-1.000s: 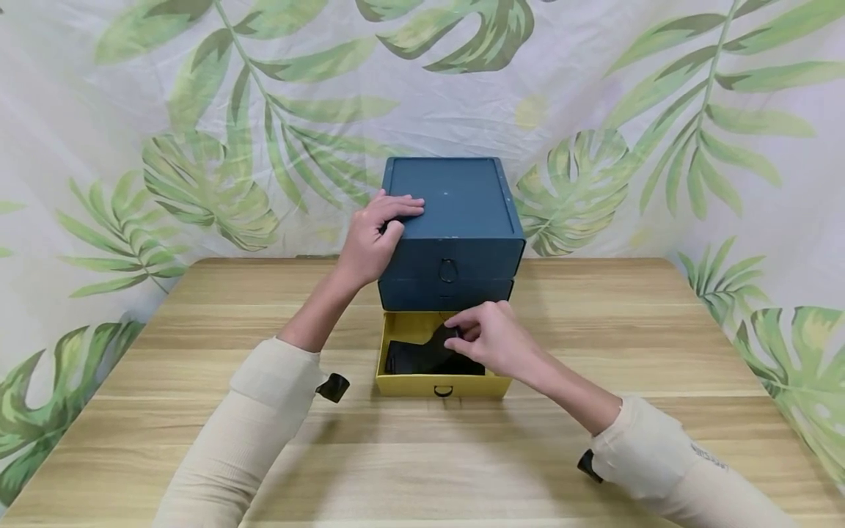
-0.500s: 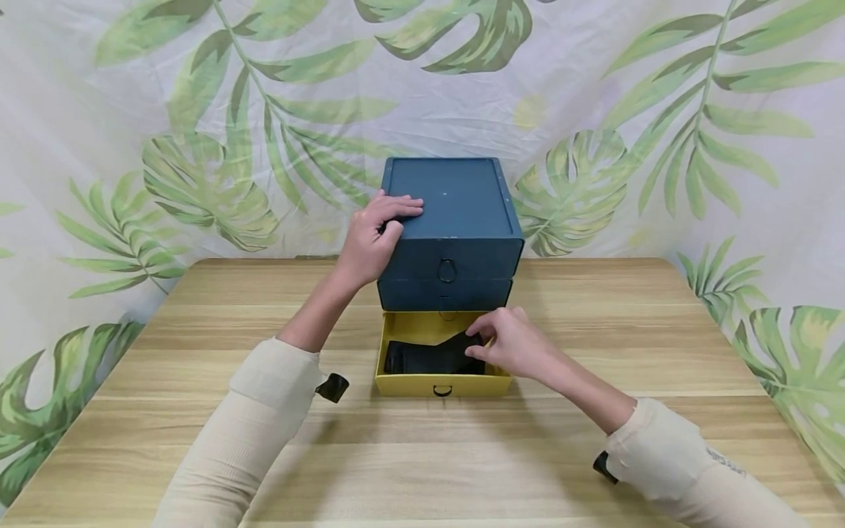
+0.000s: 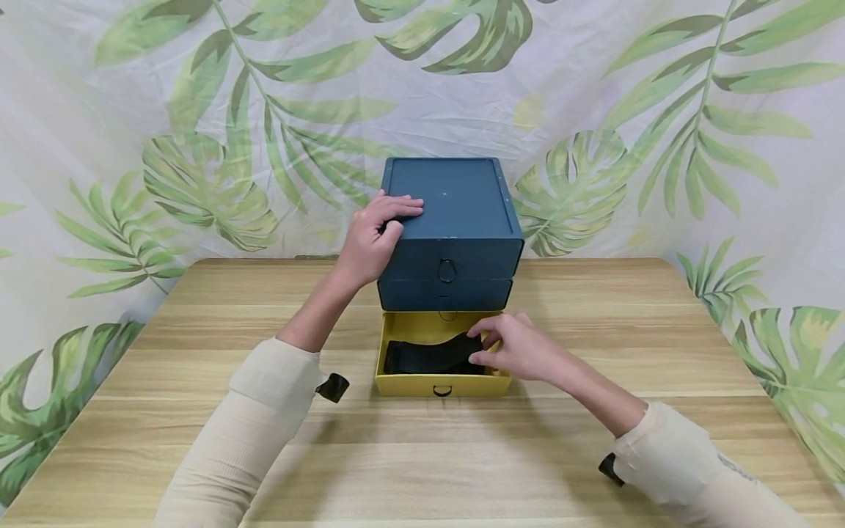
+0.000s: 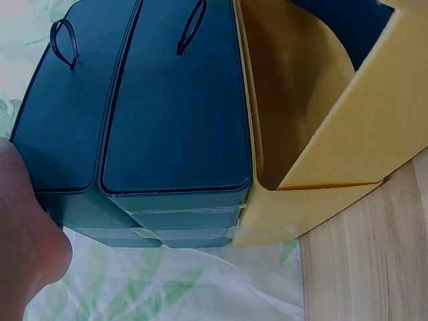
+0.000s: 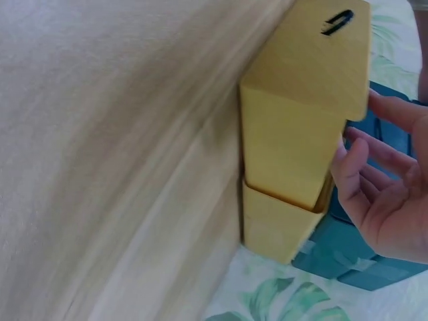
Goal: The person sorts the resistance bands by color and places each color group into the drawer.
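A yellow drawer (image 3: 405,386) stands pulled out at the bottom of a stacked blue drawer unit (image 3: 455,198). Inside it lies a long, flat, black fabric item (image 3: 425,358), its right end slightly raised. My right hand (image 3: 521,350) pinches that right end between thumb and fingers, low over the drawer's right side. In the right wrist view, the fingers (image 5: 354,160) reach behind the yellow wall, which hides the fabric. My left hand (image 3: 371,238) rests on the unit's top left edge, fingers on the lid and thumb at the front corner.
Two blue drawers above are closed, with black loop pulls (image 4: 65,43) on their fronts. The yellow drawer has a similar black pull (image 3: 442,391). Everything stands at the back of a wood-grain table (image 3: 277,455), before a leaf-patterned cloth (image 3: 317,73).
My right hand has moved right and slightly down with the end of the black fabric item, which now lies flatter and straighter across the drawer. The left hand has stayed put.
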{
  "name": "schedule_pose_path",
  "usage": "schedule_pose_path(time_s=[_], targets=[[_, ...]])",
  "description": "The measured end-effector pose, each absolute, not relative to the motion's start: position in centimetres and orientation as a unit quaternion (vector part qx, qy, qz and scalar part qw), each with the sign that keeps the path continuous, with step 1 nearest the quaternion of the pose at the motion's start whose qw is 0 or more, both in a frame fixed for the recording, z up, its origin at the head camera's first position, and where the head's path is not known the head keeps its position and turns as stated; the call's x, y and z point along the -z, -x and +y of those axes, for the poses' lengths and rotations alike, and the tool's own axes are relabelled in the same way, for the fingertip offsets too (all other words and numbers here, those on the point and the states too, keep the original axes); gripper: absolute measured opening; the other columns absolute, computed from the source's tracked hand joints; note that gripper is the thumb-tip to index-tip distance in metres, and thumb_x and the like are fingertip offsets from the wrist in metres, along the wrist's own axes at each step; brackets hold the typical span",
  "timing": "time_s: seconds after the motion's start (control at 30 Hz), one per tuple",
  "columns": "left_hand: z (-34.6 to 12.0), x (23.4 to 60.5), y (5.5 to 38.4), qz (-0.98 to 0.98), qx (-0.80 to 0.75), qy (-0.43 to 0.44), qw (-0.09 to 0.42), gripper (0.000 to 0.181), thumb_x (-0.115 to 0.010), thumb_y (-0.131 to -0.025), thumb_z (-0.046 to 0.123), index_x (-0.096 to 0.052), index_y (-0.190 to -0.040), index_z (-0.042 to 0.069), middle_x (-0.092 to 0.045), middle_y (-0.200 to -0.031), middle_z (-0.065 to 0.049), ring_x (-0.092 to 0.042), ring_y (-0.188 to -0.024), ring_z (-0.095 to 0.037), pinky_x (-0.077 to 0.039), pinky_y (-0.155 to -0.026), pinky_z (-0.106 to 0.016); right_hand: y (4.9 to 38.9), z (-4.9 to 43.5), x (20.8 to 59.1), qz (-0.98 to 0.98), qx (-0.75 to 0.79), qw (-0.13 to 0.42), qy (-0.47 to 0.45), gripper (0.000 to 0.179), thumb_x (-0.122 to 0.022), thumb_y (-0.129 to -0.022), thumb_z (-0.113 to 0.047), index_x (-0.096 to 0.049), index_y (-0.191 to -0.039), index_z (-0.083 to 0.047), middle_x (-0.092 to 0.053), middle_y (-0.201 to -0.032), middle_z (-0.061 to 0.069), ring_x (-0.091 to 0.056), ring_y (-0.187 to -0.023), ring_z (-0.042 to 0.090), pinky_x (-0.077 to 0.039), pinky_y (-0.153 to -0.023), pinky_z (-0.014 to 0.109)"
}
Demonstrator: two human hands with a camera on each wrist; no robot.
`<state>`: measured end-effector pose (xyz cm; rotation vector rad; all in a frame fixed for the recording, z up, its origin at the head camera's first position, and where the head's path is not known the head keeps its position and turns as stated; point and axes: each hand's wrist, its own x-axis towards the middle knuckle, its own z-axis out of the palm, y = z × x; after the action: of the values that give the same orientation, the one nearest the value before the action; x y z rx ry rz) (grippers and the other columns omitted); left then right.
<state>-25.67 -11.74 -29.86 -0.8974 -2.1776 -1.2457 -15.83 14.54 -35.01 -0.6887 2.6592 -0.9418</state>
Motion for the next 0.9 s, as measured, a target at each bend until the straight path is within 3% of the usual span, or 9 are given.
schedule_pose_path(time_s=[0.1,0.23,0.37,0.5,0.7,0.9], targets=[[-11.7,29.9,25.7,-0.794,0.456,0.327,0.236,0.041,-0.04,-0.099,0.003,-0.075,-0.117,-0.005,-0.071,-0.128,-0.019,-0.059,-0.132,-0.035,-0.017,-0.128,-0.041,15.3,14.8,34.7,0.906,0.33,0.102,0.244,0.036,-0.079,-0.093,-0.014,-0.071,-0.125,0.001,-0.076,-0.104,0.012,-0.072,-0.078,0.017,-0.06,-0.071,0.028],[-11.8,29.9,25.7,-0.794,0.454,0.328,0.238,0.04,-0.04,-0.099,0.003,-0.075,-0.117,-0.005,-0.071,-0.128,-0.019,-0.059,-0.132,-0.034,-0.018,-0.128,-0.043,13.7,14.4,34.7,0.894,0.354,0.055,0.269,0.026,-0.077,-0.094,-0.009,-0.071,-0.117,0.0,-0.075,-0.093,0.007,-0.066,-0.064,0.01,-0.057,-0.061,0.023],[-11.8,29.9,25.7,-0.795,0.451,0.328,0.239,0.04,-0.041,-0.099,0.003,-0.075,-0.117,-0.005,-0.07,-0.128,-0.019,-0.059,-0.132,-0.035,-0.018,-0.128,-0.043,11.5,13.0,35.4,0.864,0.4,0.11,0.285,0.021,-0.074,-0.095,-0.006,-0.068,-0.114,0.0,-0.076,-0.085,0.011,-0.067,-0.051,0.016,-0.055,-0.051,0.024],[-11.8,29.8,25.7,-0.796,0.449,0.329,0.239,0.041,-0.04,-0.099,0.003,-0.075,-0.117,-0.006,-0.07,-0.129,-0.02,-0.059,-0.132,-0.035,-0.018,-0.128,-0.042,10.4,11.7,36.8,0.861,0.384,0.165,0.289,0.022,-0.072,-0.098,-0.007,-0.067,-0.118,-0.001,-0.077,-0.087,0.012,-0.069,-0.056,0.013,-0.054,-0.055,0.023],[-11.7,29.8,25.7,-0.795,0.451,0.331,0.235,0.041,-0.04,-0.099,0.003,-0.075,-0.118,-0.006,-0.07,-0.128,-0.02,-0.059,-0.132,-0.035,-0.018,-0.128,-0.044,10.1,10.9,38.7,0.884,0.336,0.099,0.309,0.015,-0.068,-0.1,-0.007,-0.071,-0.114,-0.004,-0.078,-0.091,0.005,-0.065,-0.071,0.001,-0.053,-0.062,0.021],[-11.7,29.9,25.8,-0.795,0.451,0.329,0.237,0.041,-0.04,-0.099,0.003,-0.075,-0.118,-0.005,-0.07,-0.129,-0.019,-0.059,-0.132,-0.034,-0.017,-0.128,-0.046,10.5,10.9,39.4,0.876,0.374,0.077,0.296,0.011,-0.062,-0.105,-0.011,-0.07,-0.111,-0.006,-0.069,-0.078,0.001,-0.062,-0.06,0.002,-0.051,-0.06,0.021]])
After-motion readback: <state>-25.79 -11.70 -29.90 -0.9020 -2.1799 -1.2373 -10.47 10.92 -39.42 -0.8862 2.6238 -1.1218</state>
